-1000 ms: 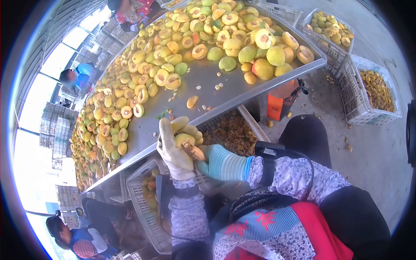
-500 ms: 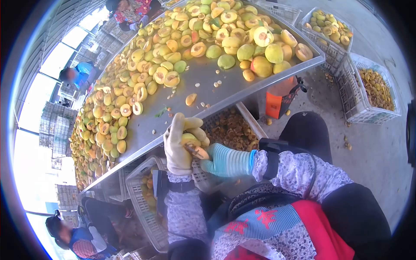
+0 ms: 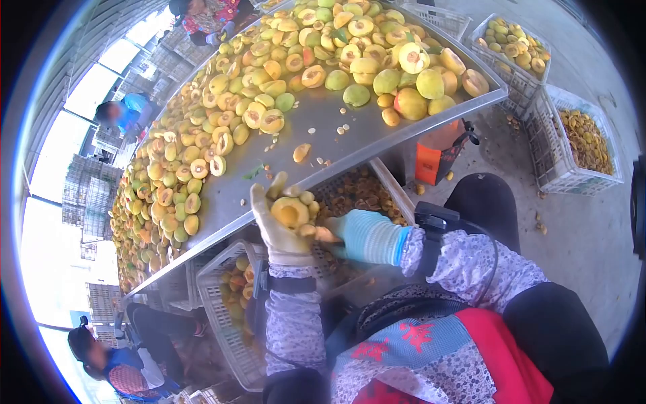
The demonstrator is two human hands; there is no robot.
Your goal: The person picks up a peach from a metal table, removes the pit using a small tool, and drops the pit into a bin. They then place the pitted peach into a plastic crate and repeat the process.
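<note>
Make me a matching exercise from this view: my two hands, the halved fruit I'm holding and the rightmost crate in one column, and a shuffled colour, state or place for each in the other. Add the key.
Column one
1. Left hand
2. Rightmost crate
3. Right hand
4. Halved fruit

Column two
A. Gloved in teal
B. Held, hollowed cut face showing
C. Gloved in cream
D. Standing on the floor

Right pairs: 1-C, 2-D, 3-A, 4-B
</note>
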